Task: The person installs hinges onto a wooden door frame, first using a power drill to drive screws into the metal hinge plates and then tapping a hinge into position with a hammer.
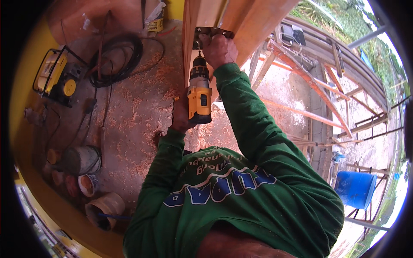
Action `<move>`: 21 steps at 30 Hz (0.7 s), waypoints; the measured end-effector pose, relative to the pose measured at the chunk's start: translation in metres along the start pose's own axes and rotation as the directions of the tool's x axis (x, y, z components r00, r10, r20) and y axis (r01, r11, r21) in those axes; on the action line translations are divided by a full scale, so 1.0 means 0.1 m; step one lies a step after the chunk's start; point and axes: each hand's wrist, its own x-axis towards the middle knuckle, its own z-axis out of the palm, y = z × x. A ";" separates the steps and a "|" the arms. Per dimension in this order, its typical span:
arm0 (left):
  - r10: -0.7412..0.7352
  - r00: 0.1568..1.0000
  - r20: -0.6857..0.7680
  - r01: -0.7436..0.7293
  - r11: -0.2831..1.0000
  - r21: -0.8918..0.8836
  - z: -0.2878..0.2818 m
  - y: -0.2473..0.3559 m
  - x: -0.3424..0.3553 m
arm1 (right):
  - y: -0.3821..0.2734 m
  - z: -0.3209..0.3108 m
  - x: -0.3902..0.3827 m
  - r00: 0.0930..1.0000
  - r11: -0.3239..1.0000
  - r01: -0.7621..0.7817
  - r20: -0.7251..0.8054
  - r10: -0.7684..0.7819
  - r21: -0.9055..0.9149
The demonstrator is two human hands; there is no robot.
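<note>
- Main thing: dark metal plate (215,31), up at 12 o'clock from view ctr, against reddish wood (254,19); looks like a hinge leaf, prob. not confirmable here.
- L hand (181,112), just off ctr at 10 o'clock: wrapped round grip of yellow/blk drill (200,92); trigger finger hidden, can't tell if pressed.
- R hand (220,48), 12 o'clock: fingers bent, up against plate; can't tell if they pinch a screw or just steady it.
- Drill aims at 12, bit (199,46) up by plate's lower L part, beside R fingers; contact unclear.
- Done (my read): plate's in pos., drill lined up. Shiny spots on plate could be screw heads or holes, too small to tell.
- Left, est.: fastening prob. mid-way, at least this spot unfinished; no. of remaining holes n/a, R hand covers part.
- Shavings (137,103) on floor, 9-10 o'clock: some wood's been cut, source unclear.
</note>
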 end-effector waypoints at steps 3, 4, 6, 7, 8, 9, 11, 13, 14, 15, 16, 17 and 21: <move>-0.026 1.000 0.017 0.027 0.999 -0.036 -0.05 0.04 -0.08 | -0.03 0.08 -0.03 0.999 0.999 0.024 0.027 -0.023 -0.036; -0.008 1.000 0.018 0.007 0.998 0.060 -0.04 0.05 -0.09 | -0.05 0.07 -0.04 0.998 0.999 0.047 0.034 -0.046 -0.018; -0.037 0.999 0.023 0.039 0.996 -0.084 -0.06 0.02 -0.10 | -0.08 0.11 -0.04 0.996 0.997 0.080 0.025 -0.080 0.024; -0.058 0.998 0.030 0.063 0.978 -0.199 -0.11 -0.02 -0.10 | -0.15 0.10 -0.08 0.996 0.996 0.086 0.027 -0.087 0.022; -0.079 0.996 0.037 0.086 0.946 -0.312 -0.18 -0.06 -0.10 | -0.20 0.07 -0.13 0.997 0.997 0.074 0.039 -0.074 -0.004; -0.136 0.987 0.086 0.159 0.910 -0.384 -0.27 -0.11 -0.09 | -0.26 0.05 -0.16 0.997 0.998 0.062 0.052 -0.060 -0.030; -0.204 0.968 0.144 0.247 0.864 -0.440 -0.31 -0.10 -0.11 | -0.29 0.02 -0.19 0.998 0.998 0.059 0.028 -0.060 0.008; -0.170 0.980 0.101 0.187 0.962 -0.199 -0.28 -0.08 -0.12 | -0.26 0.03 -0.19 0.998 0.997 0.055 0.001 -0.055 0.046; -0.177 0.979 0.106 0.195 0.961 -0.195 -0.23 -0.06 -0.13 | -0.21 0.06 -0.16 0.999 0.999 0.031 0.003 -0.031 -0.010; -0.077 0.994 0.072 0.087 0.986 -0.143 -0.15 -0.06 -0.13 | -0.18 0.07 -0.13 1.000 0.998 0.008 0.004 -0.008 -0.066; -0.028 0.998 0.055 0.034 0.993 -0.114 -0.13 -0.05 -0.14 | -0.18 0.09 -0.14 1.000 0.998 0.002 0.006 -0.002 -0.064; 0.021 0.999 0.039 -0.017 0.996 -0.084 -0.11 -0.05 -0.15 | -0.18 0.10 -0.14 1.000 0.998 0.007 -0.002 -0.007 -0.065; -0.144 0.986 0.086 0.166 0.915 -0.367 -0.11 -0.07 -0.05 | -0.22 0.06 -0.13 0.999 0.997 0.024 -0.034 -0.026 -0.071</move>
